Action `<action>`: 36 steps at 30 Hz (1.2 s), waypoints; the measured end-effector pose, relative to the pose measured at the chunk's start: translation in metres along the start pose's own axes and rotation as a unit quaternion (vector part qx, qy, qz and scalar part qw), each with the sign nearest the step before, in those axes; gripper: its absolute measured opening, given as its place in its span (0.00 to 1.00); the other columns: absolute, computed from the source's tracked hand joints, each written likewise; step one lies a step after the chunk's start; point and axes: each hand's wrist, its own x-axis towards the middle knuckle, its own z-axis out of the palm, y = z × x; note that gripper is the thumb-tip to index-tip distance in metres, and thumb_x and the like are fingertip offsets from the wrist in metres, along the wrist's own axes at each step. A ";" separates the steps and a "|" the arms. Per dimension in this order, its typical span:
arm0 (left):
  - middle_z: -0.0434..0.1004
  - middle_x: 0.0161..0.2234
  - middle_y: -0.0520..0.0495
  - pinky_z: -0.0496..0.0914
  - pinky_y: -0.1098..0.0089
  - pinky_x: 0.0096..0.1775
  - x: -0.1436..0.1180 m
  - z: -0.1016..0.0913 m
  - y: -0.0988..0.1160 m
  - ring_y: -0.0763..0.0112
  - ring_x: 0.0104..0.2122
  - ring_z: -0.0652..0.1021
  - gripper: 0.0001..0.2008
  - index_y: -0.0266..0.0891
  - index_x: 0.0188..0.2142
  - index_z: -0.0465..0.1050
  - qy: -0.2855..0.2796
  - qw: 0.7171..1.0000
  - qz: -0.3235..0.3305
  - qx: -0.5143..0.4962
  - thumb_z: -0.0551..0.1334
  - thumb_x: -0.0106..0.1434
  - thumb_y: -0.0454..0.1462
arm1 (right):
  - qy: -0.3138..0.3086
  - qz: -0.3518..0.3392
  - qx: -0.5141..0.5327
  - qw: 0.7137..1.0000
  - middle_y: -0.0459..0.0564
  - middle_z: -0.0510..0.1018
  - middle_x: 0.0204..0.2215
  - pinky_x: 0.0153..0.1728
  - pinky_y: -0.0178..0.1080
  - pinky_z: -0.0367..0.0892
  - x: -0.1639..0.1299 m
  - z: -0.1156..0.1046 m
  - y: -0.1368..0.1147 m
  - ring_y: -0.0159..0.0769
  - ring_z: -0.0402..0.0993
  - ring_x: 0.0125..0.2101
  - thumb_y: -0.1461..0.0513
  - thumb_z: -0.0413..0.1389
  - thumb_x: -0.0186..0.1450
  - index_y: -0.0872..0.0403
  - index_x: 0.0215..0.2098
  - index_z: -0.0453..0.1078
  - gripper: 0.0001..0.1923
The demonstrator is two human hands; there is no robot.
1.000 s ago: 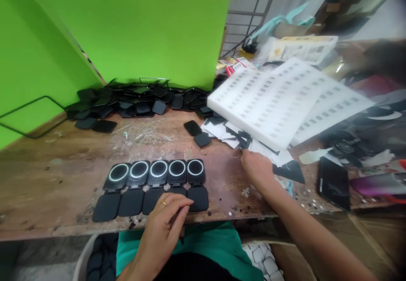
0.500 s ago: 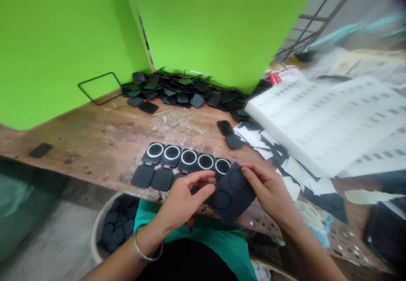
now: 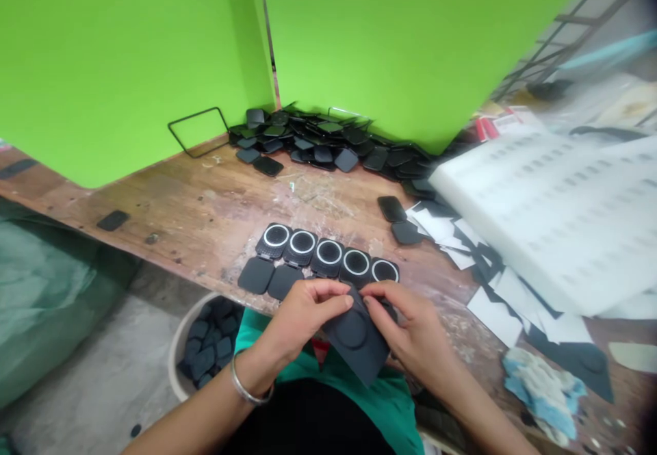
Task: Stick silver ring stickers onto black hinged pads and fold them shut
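At the lower left of the frame we see a round bucket (image 3: 198, 352) on the floor under the surface (image 3: 195, 209), with dark flat pieces inside; it stands just below the edge, probably so that pieces can drop into it. Above it, in the upper middle, a big pile of black cases (image 3: 328, 141) lies against the green wall. In the middle of the frame a row of five opened black cases (image 3: 318, 263) with white rings lies side by side near the front edge, close to our hands. Our left hand (image 3: 302, 315) has its fingers closed on the left edge of a black sheet (image 3: 356, 342), and our right hand (image 3: 410, 328) pinches its upper right part, thumb on top. We hold the sheet low over our lap, tilted toward us, it seems in order to see the round shape in it. At the right lie white foam trays (image 3: 554, 202), paper scraps (image 3: 493, 315) and a blue cloth (image 3: 544, 390).
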 end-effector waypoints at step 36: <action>0.77 0.32 0.51 0.70 0.74 0.31 -0.003 0.026 0.000 0.72 0.29 0.76 0.23 0.41 0.48 0.71 -0.114 0.993 0.004 -0.002 0.72 0.55 0.43 | 0.041 0.303 0.311 0.900 0.43 0.72 0.17 0.18 0.29 0.57 -0.014 -0.040 0.033 0.24 0.63 0.17 0.48 0.68 0.52 0.56 0.33 0.78 0.20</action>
